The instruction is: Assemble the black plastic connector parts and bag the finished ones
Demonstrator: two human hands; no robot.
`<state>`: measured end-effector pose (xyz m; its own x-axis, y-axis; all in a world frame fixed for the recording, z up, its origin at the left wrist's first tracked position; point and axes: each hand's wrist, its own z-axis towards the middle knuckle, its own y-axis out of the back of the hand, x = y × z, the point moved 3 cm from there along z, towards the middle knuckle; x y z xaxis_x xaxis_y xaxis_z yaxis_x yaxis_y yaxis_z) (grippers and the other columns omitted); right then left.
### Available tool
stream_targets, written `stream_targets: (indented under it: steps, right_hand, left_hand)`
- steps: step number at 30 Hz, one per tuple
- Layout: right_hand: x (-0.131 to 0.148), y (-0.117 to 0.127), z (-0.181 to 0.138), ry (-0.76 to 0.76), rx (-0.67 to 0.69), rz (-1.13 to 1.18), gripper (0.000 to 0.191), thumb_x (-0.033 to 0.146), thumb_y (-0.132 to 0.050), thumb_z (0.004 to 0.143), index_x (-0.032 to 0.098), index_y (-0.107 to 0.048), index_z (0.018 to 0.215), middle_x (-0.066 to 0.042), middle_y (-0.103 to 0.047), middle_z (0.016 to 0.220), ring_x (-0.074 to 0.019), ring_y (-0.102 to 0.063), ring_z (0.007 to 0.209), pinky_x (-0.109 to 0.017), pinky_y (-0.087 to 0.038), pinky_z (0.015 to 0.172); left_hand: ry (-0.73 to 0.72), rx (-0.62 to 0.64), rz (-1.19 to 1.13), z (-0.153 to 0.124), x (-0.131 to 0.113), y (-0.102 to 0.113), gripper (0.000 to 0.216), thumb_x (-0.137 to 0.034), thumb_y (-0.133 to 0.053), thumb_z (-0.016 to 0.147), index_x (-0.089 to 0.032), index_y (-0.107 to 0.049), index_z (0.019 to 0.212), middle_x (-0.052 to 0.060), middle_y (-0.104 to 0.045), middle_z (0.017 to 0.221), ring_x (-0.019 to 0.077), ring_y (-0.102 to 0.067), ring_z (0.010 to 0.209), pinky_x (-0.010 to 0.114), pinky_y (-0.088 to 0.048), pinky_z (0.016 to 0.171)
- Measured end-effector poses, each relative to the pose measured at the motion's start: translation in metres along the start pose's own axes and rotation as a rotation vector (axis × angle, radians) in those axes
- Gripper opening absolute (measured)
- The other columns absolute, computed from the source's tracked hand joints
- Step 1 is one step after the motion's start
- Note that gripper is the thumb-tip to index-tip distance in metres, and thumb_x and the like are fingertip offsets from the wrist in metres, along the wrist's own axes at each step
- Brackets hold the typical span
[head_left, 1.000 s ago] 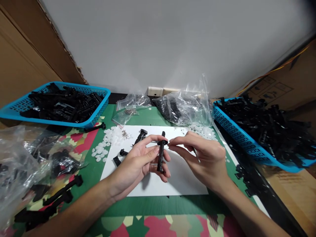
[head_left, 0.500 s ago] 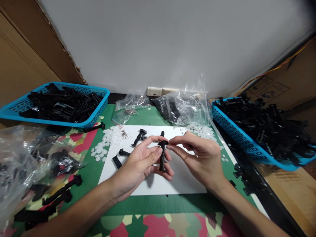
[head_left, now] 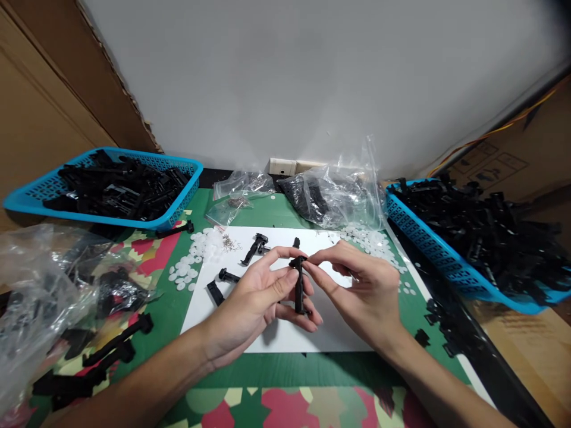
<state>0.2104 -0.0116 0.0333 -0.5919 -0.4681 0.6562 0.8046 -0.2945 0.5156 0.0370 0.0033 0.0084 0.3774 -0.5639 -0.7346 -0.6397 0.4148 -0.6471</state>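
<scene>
My left hand (head_left: 272,291) is closed around a slim black plastic part (head_left: 299,291), holding it upright over a white sheet (head_left: 339,327). At the top of that part, the thumb and forefinger of my right hand (head_left: 357,285) pinch together against its end. Whatever small piece they may hold is hidden by the fingertips. Left of my hands, several similar black parts (head_left: 254,248) lie on the sheet. Another black piece (head_left: 296,242) shows just behind the held part. Tiny metal pins or springs (head_left: 230,242) are scattered at the sheet's upper left corner.
White plastic discs (head_left: 182,270) lie left of the sheet, and more discs (head_left: 372,241) at its right. Blue baskets of black parts stand left (head_left: 178,208) and right (head_left: 423,244). Clear bags (head_left: 339,190) lie at the back. Loose black pieces (head_left: 441,327) sit at the right edge.
The held black part has tilted a little in my left hand. My right fingertips stay at its top end. The whole view has shifted slightly.
</scene>
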Motion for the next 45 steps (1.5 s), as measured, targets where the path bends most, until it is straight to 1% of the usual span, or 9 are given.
stream_targets:
  steps: [8,11,16,20,23,29,33,37,45]
  right_hand:
    - [0.0016,-0.0028,-0.001,-0.116,-0.002,0.09,0.006,0.018,-0.076,0.093,0.023,-0.077,0.09,0.0,-0.069,0.072,-0.0133,-0.051,0.059,-0.03,-0.043,0.056]
    - [0.0031,-0.0016,-0.0007,-0.093,-0.013,0.087,0.007,0.016,-0.076,0.092,0.023,-0.077,0.09,0.0,-0.07,0.073,-0.0127,-0.052,0.059,-0.029,-0.043,0.055]
    - [0.0041,0.0014,0.0005,0.126,-0.009,0.063,0.017,0.005,-0.074,0.091,0.02,-0.077,0.097,-0.003,-0.076,0.083,-0.0146,-0.066,0.071,-0.029,-0.052,0.063]
    - [0.0025,0.0022,-0.0016,0.351,0.002,-0.015,0.03,-0.006,-0.071,0.088,0.016,-0.076,0.107,-0.009,-0.077,0.091,-0.017,-0.068,0.076,-0.032,-0.055,0.068]
    - [0.0004,0.0012,-0.0035,0.401,0.012,-0.037,0.034,-0.008,-0.07,0.087,0.015,-0.074,0.112,-0.011,-0.077,0.093,-0.0176,-0.067,0.076,-0.033,-0.055,0.067]
    - [0.0025,-0.0009,-0.0036,0.25,0.008,-0.002,0.027,-0.002,-0.072,0.09,0.017,-0.075,0.109,-0.006,-0.076,0.09,-0.0153,-0.068,0.078,-0.029,-0.055,0.068]
    - [0.004,-0.0008,-0.0032,0.075,-0.034,0.032,0.02,0.006,-0.076,0.09,0.022,-0.077,0.102,0.0,-0.073,0.084,-0.01,-0.057,0.063,-0.025,-0.045,0.055]
    - [0.0018,-0.002,-0.0041,-0.032,-0.038,0.09,0.014,0.01,-0.077,0.091,0.023,-0.078,0.098,0.001,-0.071,0.08,-0.0089,-0.046,0.057,-0.026,-0.039,0.05]
    - [0.0042,-0.0006,-0.0035,0.04,-0.038,0.056,0.018,0.006,-0.078,0.088,0.022,-0.077,0.097,0.001,-0.072,0.08,-0.0092,-0.055,0.06,-0.025,-0.044,0.053]
  left_hand:
    - [-0.069,-0.02,0.072,0.0004,0.0019,-0.003,0.028,-0.031,-0.063,0.104,-0.022,-0.051,0.128,0.003,-0.064,0.092,0.0199,-0.076,0.078,0.029,-0.065,0.068]
    - [-0.079,-0.019,0.08,0.0004,0.0027,-0.002,0.028,-0.032,-0.064,0.104,-0.023,-0.051,0.127,0.003,-0.064,0.092,0.0198,-0.076,0.076,0.03,-0.065,0.067]
    - [-0.05,0.009,0.064,-0.0022,0.002,-0.0025,0.026,-0.031,-0.062,0.105,-0.023,-0.051,0.126,0.003,-0.065,0.093,0.0196,-0.076,0.076,0.03,-0.065,0.067]
    - [-0.029,0.003,0.013,-0.0024,0.0008,-0.0038,0.023,-0.027,-0.06,0.106,-0.022,-0.05,0.126,0.003,-0.066,0.093,0.0184,-0.075,0.076,0.028,-0.064,0.067]
    - [-0.017,-0.001,-0.018,-0.0016,0.0006,-0.004,0.022,-0.024,-0.058,0.106,-0.021,-0.05,0.126,0.003,-0.065,0.092,0.0174,-0.075,0.076,0.026,-0.064,0.066]
    - [-0.032,0.004,-0.012,-0.0011,0.0007,-0.0034,0.024,-0.025,-0.061,0.105,-0.02,-0.051,0.127,0.003,-0.066,0.093,0.0171,-0.075,0.077,0.025,-0.064,0.066]
    - [-0.048,0.002,0.04,-0.0018,0.0012,-0.0035,0.024,-0.029,-0.062,0.105,-0.021,-0.051,0.125,0.003,-0.065,0.093,0.0184,-0.076,0.077,0.028,-0.065,0.066]
    - [-0.051,0.007,0.054,-0.002,0.002,-0.0037,0.024,-0.03,-0.061,0.105,-0.021,-0.052,0.125,0.003,-0.065,0.093,0.0187,-0.076,0.076,0.028,-0.065,0.066]
    - [-0.046,0.006,0.029,-0.0009,0.0021,-0.0045,0.025,-0.029,-0.061,0.105,-0.021,-0.052,0.126,0.003,-0.064,0.093,0.0178,-0.075,0.076,0.028,-0.065,0.067]
